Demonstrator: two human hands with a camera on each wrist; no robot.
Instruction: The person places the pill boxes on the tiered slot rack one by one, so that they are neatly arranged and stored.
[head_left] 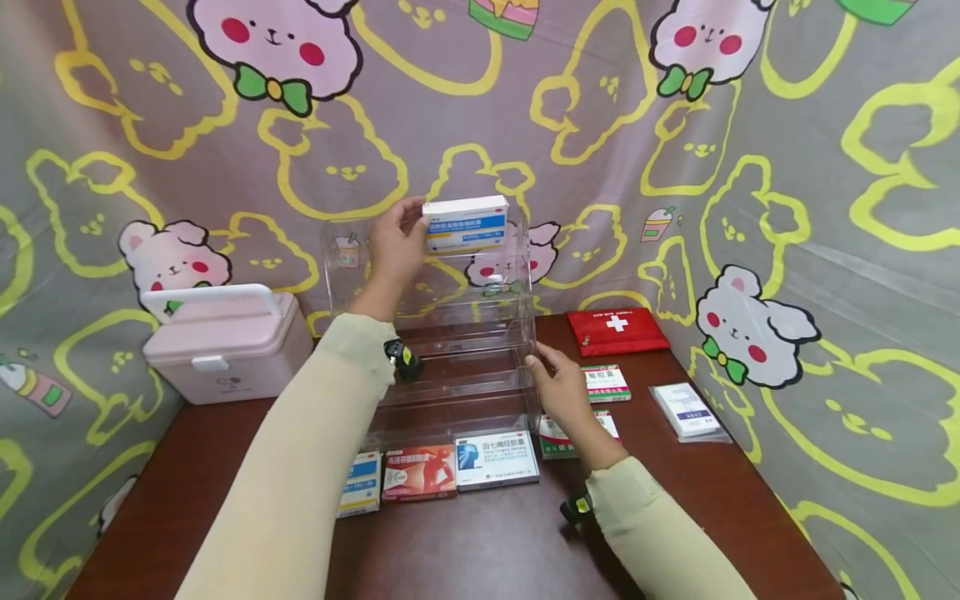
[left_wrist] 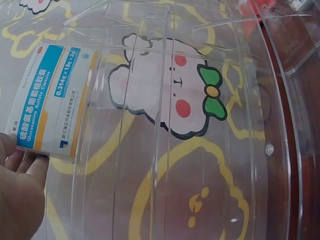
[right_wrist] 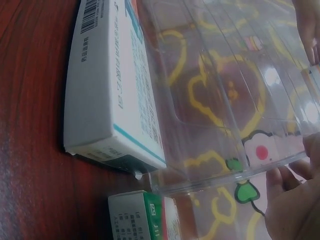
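A clear plastic tiered display rack (head_left: 480,387) stands on the table. At its top tier, my left hand (head_left: 397,242) grips the left end of a blue-and-white medicine box (head_left: 467,225), also seen in the left wrist view as a glucosamine capsule box (left_wrist: 52,100). My right hand (head_left: 562,387) holds the rack's right side edge; in the right wrist view the thumb and fingers of that hand (right_wrist: 295,200) lie on either side of the clear panel. In front of the rack stand a white medicine box (head_left: 497,460), a red one (head_left: 420,472) and a blue-and-white one (head_left: 360,483), partly behind the left sleeve.
A pink lidded case (head_left: 225,350) stands at the left. To the right lie a red first aid pouch (head_left: 618,332), two green-and-white medicine boxes (head_left: 609,383), partly behind the right hand, and a white pack in a clear bag (head_left: 688,411). Patterned cloth (head_left: 465,108) hangs behind.
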